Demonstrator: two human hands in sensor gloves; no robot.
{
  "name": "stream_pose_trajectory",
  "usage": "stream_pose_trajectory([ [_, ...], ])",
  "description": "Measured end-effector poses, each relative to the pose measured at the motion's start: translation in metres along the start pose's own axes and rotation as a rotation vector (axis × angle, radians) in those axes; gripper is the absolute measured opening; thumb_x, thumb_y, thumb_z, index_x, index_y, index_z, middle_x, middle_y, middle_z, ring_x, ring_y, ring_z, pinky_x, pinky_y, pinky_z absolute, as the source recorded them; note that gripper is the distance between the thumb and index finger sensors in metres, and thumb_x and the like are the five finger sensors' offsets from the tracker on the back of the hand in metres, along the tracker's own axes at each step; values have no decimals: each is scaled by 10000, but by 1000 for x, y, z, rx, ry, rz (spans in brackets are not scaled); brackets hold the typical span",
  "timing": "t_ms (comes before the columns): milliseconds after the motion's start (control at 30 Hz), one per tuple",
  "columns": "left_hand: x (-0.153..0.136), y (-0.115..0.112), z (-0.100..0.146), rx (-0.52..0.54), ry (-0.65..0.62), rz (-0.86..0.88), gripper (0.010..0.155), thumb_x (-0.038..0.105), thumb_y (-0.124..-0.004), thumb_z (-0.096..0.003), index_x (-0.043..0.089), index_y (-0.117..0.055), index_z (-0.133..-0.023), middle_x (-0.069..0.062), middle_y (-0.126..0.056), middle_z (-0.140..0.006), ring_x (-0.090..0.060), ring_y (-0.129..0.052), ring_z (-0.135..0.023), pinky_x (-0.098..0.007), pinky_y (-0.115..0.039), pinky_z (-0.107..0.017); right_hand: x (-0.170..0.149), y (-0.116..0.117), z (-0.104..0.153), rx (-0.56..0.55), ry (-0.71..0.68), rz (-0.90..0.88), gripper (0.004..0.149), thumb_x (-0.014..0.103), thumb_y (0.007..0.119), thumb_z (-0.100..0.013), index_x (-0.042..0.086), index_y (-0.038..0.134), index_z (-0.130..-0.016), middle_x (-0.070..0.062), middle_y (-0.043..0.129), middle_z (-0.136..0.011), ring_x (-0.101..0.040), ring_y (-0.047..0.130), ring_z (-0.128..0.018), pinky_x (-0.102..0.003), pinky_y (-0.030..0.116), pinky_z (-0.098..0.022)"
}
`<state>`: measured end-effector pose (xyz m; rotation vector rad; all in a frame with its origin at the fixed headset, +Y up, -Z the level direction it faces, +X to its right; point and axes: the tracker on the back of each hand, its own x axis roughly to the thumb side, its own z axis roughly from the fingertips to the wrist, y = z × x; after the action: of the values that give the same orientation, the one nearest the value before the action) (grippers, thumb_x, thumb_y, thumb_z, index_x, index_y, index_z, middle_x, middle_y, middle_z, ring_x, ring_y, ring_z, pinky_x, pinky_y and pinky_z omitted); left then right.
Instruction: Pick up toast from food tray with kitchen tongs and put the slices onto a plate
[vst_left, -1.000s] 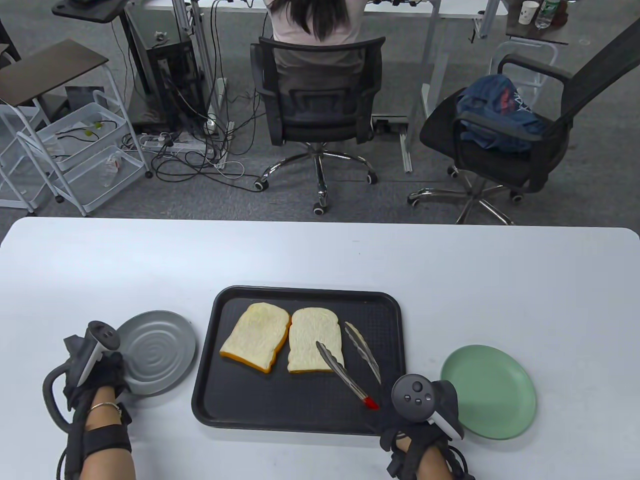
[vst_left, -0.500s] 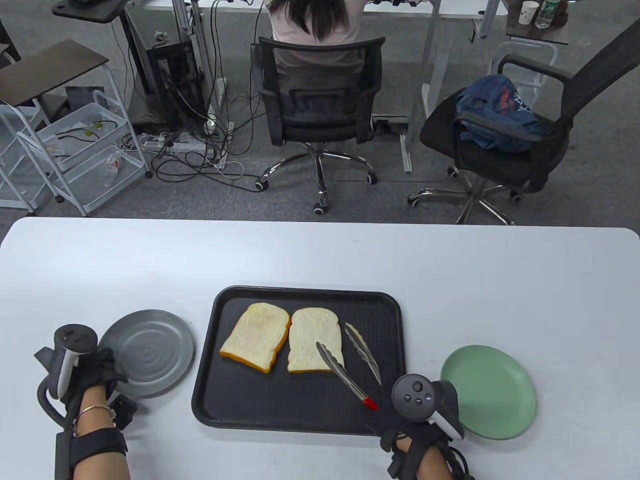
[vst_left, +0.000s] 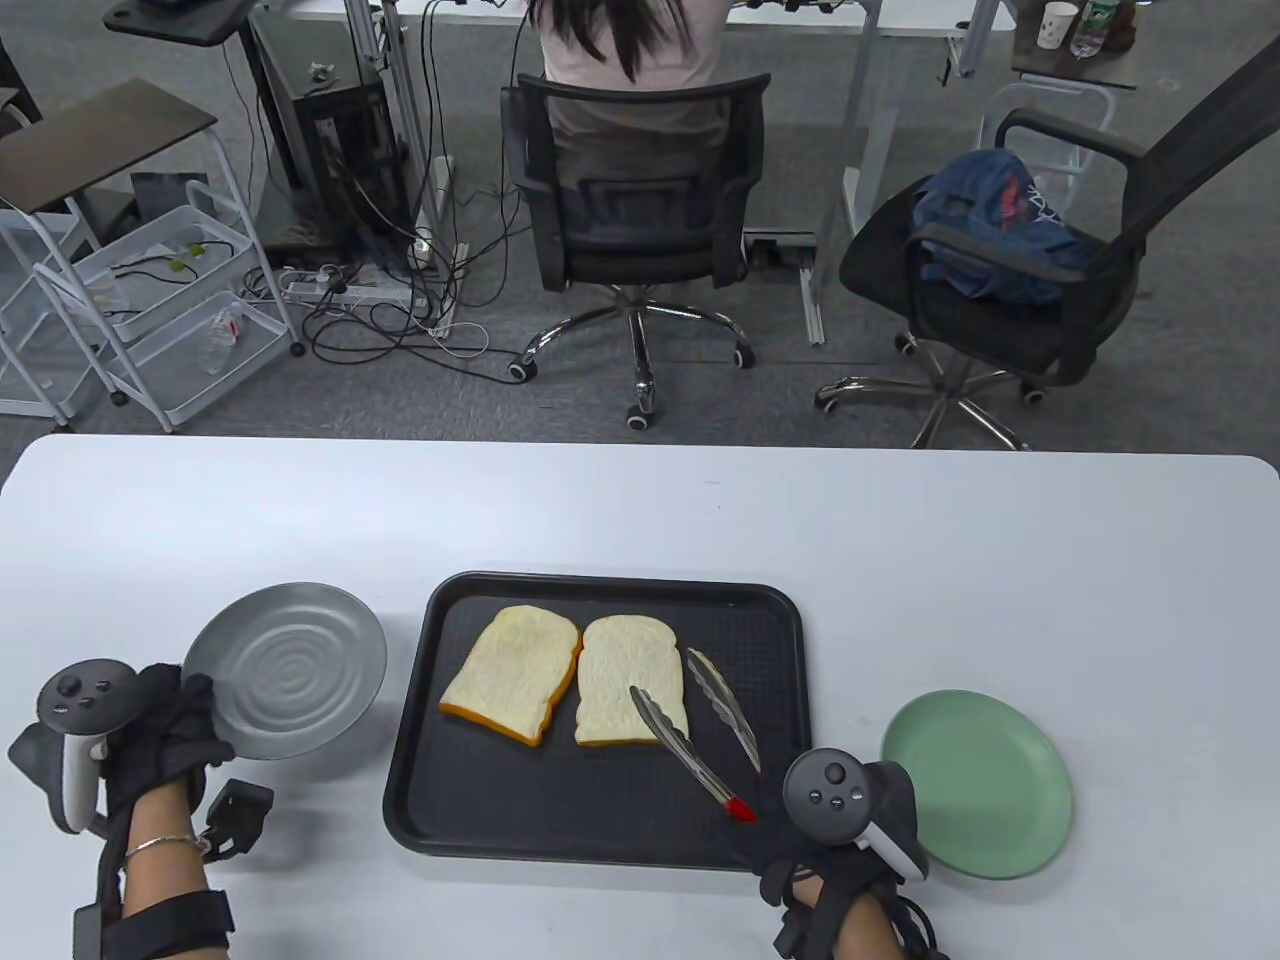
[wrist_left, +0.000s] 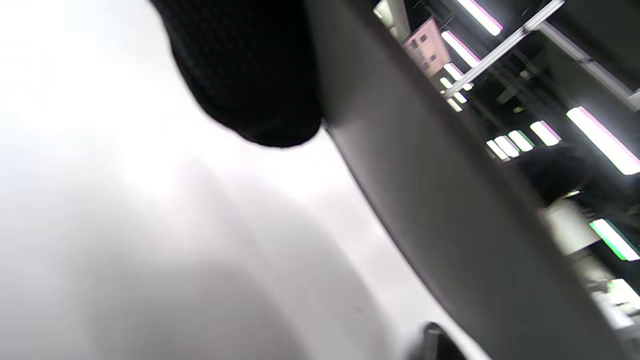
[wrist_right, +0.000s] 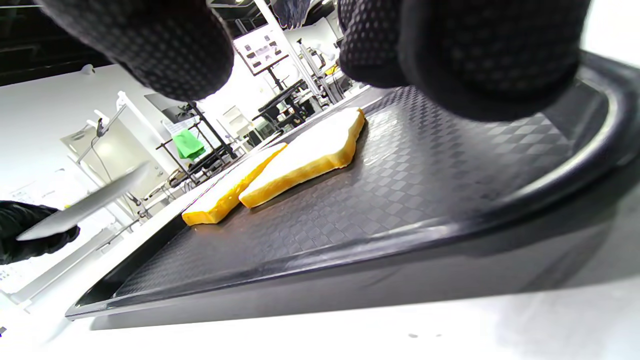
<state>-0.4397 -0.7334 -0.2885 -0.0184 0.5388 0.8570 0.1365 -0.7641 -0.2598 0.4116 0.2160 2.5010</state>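
Even overhead light, soft shadows

The worktop was bright and sharp from above; the left wrist view was blurred and overexposed, the right wrist view glary, its edges bent, near fingers unfocused.

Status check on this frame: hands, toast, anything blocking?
Left hand grips grey plate, lifted. Right hand by tongs, grip unclear. Both toast slices on tray. Nothing blocking.

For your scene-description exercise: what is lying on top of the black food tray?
On the food tray lie two toast slices side by side, and kitchen tongs, one arm across the right slice. Whatever is beneath them is covered.
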Motion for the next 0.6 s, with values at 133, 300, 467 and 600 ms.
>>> stream_pose_trajectory([
  [133, 6, -6, 13, -38, -81, 87, 491, 249, -629, -695, -14, -537, -1099, -149, -932, -816, -187, -1062, -507, -162, -976, -354, 0, 0, 0, 9, 3, -7, 1053, 467, 871, -320, -78, 236, -959, -376, 596, -795, -366, 843, -427, -403, 858, -204],
  [300, 8, -18, 29, -91, -165, 184, 505, 251, -625, -700, -4, -504, -1119, -164, -907, -840, -204, -1051, -514, -170, -967, -362, 0, 2, 0, 31, 16, -12, 1061, 475, 868, -317, -81, 230, -958, -380, 593, -795, -370, 842, -427, -407, 857, -204],
  [467, 3, -31, 34, -130, -196, 230, 512, 252, -626, -701, -4, -493, -1124, -179, -890, -851, -214, -1048, -516, -175, -964, -366, -1, 2, 0, 37, 22, -12, 1001, 483, 831, -392, -80, 228, -958, -381, 593, -794, -371, 841, -427, -407, 856, -204],
  [600, 1, -39, 36, -164, -223, 244, 513, 256, -624, -703, 2, -487, -1127, -180, -884, -857, -217, -1046, -523, -175, -964, -372, -2, 3, 0, 48, 33, -13, 1005, 486, 830, -389, -80, 225, -958, -381, 593, -793, -371, 841, -425, -407, 856, -204],
])
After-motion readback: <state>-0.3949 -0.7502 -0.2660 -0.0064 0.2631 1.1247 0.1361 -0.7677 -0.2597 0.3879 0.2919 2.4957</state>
